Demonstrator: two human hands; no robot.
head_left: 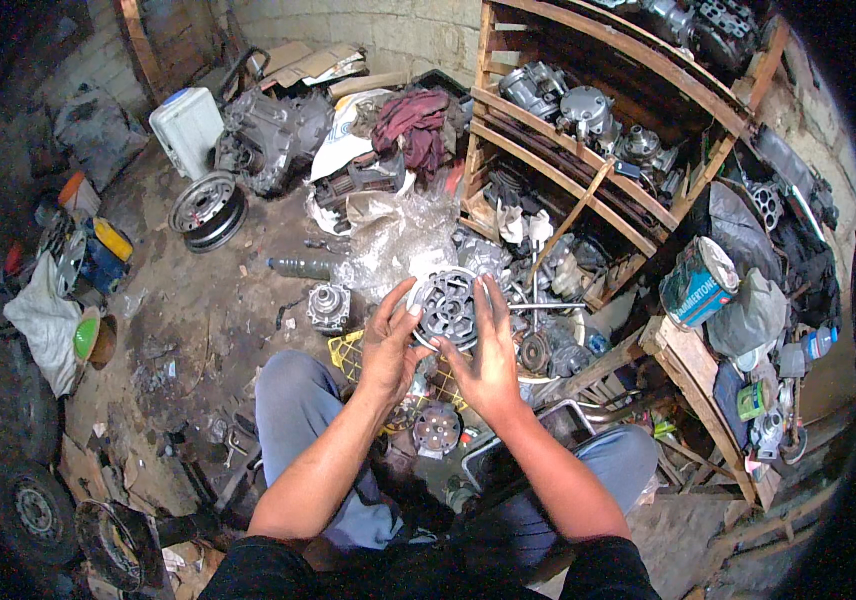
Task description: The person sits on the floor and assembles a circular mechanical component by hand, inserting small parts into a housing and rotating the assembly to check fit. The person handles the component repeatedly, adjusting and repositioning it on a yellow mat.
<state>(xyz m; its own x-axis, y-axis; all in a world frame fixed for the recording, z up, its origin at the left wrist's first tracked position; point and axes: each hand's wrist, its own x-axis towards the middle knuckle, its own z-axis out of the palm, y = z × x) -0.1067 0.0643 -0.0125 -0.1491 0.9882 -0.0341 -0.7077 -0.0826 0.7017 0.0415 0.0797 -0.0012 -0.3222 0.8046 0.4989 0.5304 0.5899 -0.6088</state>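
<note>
Between my two hands I hold a round grey metal casting (445,308), its ribbed, open-holed face turned up. My left hand (391,338) is closed on the left side of its rim, thumb and fingers around the edge. On the opposite side my right hand (489,352) grips the rim, with its thumb at the near edge and fingers along the right. Below my hands, between my knees, lies a round metal part with several holes (438,428). A yellow plastic crate (346,352) shows partly behind my left forearm. Left of the casting stands a small metal housing (328,307).
Beyond my hands lie clear plastic wrap (398,235) and a dark plastic bottle (300,265). A wheel rim (208,210) sits farther left. At right, a wooden shelf (568,150) bears machine parts, and a blue paint bucket (696,285) stands near a wooden bench (698,390).
</note>
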